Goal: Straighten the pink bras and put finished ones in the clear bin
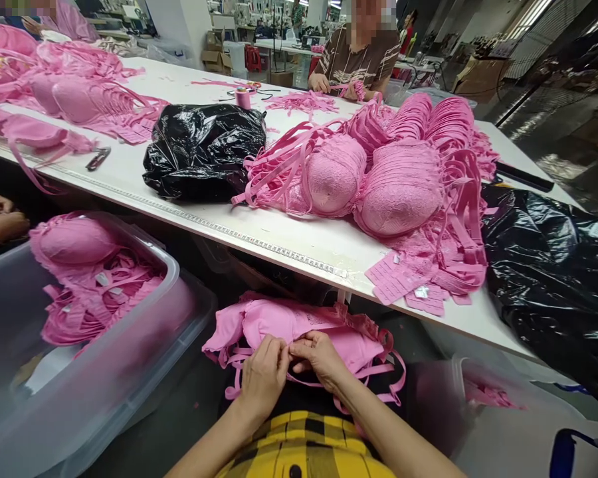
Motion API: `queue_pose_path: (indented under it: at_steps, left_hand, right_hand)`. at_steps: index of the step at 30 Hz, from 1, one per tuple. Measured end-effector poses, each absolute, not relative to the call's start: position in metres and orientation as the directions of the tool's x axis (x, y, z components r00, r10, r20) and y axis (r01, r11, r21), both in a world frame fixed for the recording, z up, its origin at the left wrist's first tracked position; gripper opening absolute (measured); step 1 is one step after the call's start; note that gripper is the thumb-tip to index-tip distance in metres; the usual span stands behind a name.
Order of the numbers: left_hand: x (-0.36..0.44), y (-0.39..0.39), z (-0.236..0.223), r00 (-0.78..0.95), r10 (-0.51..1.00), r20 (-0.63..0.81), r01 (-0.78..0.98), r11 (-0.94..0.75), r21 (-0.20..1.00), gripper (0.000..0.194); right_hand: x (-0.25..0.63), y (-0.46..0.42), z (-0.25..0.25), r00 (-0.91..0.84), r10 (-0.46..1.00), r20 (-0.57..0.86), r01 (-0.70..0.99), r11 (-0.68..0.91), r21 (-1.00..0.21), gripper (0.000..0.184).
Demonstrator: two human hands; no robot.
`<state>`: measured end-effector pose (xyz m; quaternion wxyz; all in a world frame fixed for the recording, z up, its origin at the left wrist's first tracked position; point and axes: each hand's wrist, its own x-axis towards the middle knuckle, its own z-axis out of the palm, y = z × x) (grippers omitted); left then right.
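Observation:
A pink bra [269, 322] lies spread over my lap, its straps hanging loose toward me. My left hand [265, 372] pinches the bra's lower edge near its middle. Right beside it, my right hand [319, 358] has thumb and forefinger closed on the same edge, and the fingertips of both hands nearly meet. Whatever small part sits between the fingertips is hidden. On the white table [299, 242] beyond, a thick stack of pink bras [403, 179] stands with straps and hook strips draping toward the front edge.
Left of me stands a clear plastic tub [174, 272] holding pink bras [80, 245]. Black plastic bags [204, 149] flank the stack. A measuring tape [239, 236] runs along the table edge, with a small cutter [98, 159] farther left. Across the table, a person [359, 60] handles pink pieces.

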<state>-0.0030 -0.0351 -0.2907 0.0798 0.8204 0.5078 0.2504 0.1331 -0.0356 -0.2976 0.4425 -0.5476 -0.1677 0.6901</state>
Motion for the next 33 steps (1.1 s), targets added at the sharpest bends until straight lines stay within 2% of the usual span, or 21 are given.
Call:
queue_pose_path:
  at_steps: [7, 11, 15, 21, 24, 29, 33]
  left_hand:
    - [0.007, -0.046, -0.292, 0.399, 0.816, 0.419, 0.75, -0.553, 0.364, 0.023]
    - [-0.001, -0.047, -0.288, 0.4, 0.808, 0.433, 0.71, -0.572, 0.411, 0.021]
    - [-0.015, -0.049, -0.286, 0.329, 0.852, 0.407, 0.732, -0.503, 0.46, 0.013]
    - [-0.008, -0.053, -0.289, 0.266, 0.926, 0.266, 0.837, -0.359, 0.413, 0.008]
    - [-0.003, -0.052, -0.29, 0.214, 0.952, 0.219, 0.871, -0.287, 0.397, 0.011]
    - [-0.003, -0.053, -0.289, 0.19, 0.955, 0.228, 0.898, -0.263, 0.352, 0.014]
    - [-0.006, -0.057, -0.29, 0.181, 0.946, 0.269, 0.886, -0.275, 0.373, 0.011]
  right_hand:
    - [0.126, -0.03, -0.303, 0.018, 0.821, -0.57, -0.425, -0.51, -0.748, 0.033]
    - [0.124, -0.03, -0.304, 0.028, 0.835, -0.55, -0.431, -0.486, -0.76, 0.034]
    - [0.129, -0.034, -0.302, 0.007, 0.839, -0.544, -0.402, -0.496, -0.77, 0.037]
    - [0.129, -0.034, -0.3, 0.012, 0.839, -0.544, -0.333, -0.509, -0.794, 0.036]
    - [0.125, -0.034, -0.3, 0.022, 0.836, -0.548, -0.3, -0.517, -0.802, 0.036]
    - [0.123, -0.037, -0.302, -0.005, 0.831, -0.556, -0.272, -0.536, -0.799, 0.042]
    - [0.125, -0.038, -0.302, -0.009, 0.834, -0.551, -0.274, -0.532, -0.801, 0.043]
